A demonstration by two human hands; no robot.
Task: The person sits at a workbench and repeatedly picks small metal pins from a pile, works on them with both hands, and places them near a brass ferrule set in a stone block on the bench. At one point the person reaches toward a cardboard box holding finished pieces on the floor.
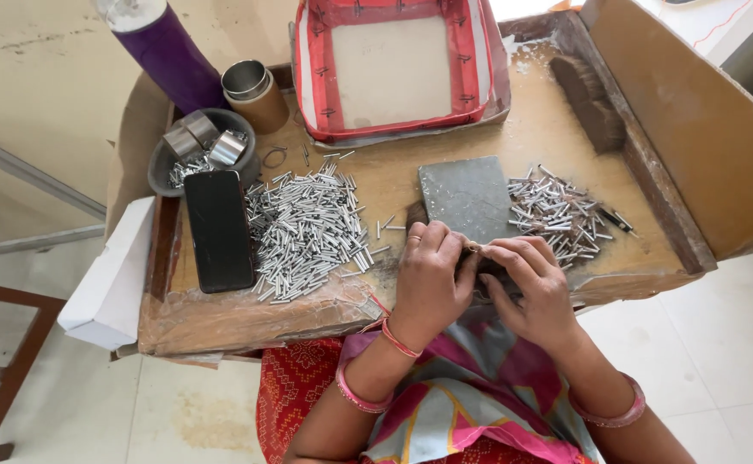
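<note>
Your left hand [428,279] and right hand [527,283] meet at the near edge of the bench [497,129], just below the grey slab [467,198]. The fingers [458,258] of your left hand are pinched shut on a small tube [473,249]. The fingers of your right hand close on it from the other side. Only the tip of the tube shows, so you cannot tell how much of it sits inside your grip.

It looks like you are working on one tube at a time, held tight between both hands. This step seems to be in the middle, not done.

A big pile [308,232] of tubes lies to your left, beside the black phone [219,230]. A smaller pile [557,215] lies to your right, touching the slab. A dark bowl [196,155] with metal bits, a purple bottle [166,47], a cup [254,93] and a red tray [394,73] sit at the far side. A brush [587,99] lies by the wooden wall.

The next move likely needs a steady pinch and small, careful finger work. The tube is tiny and could slip and drop into your lap.
</note>
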